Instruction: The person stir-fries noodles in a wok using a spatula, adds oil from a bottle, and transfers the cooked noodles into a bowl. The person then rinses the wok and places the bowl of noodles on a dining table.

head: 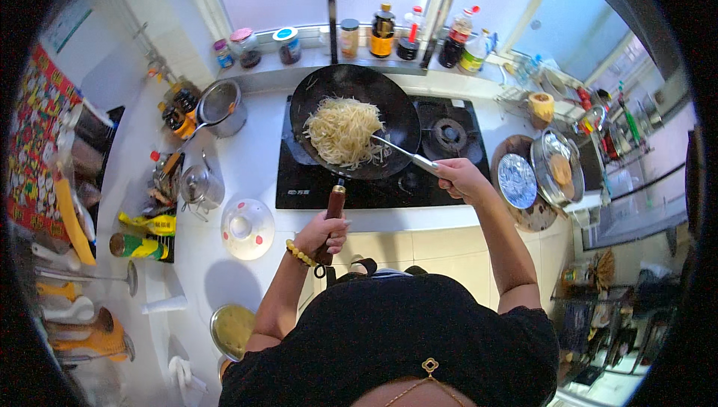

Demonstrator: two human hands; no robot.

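Note:
My left hand (322,233) is wrapped around the brown wooden handle (336,203) of a black wok (399,98). The wok rests on the left side of a black glass gas hob (297,188). Pale shredded strips (345,129), perhaps potato, are heaped in its middle and left. In my right hand (461,178) is the handle of a metal spatula (399,150), which slants down to the left. The spatula's head is hidden in the right side of the heap.
Bottles (383,31) and jars (289,45) line the windowsill behind the wok. A bare burner (450,134) lies to the right, near a wooden board (533,219) bearing a patterned bowl (516,181) and steel pan (578,182). Leftward stand a steel pot (233,118) and a spotted bowl (247,238).

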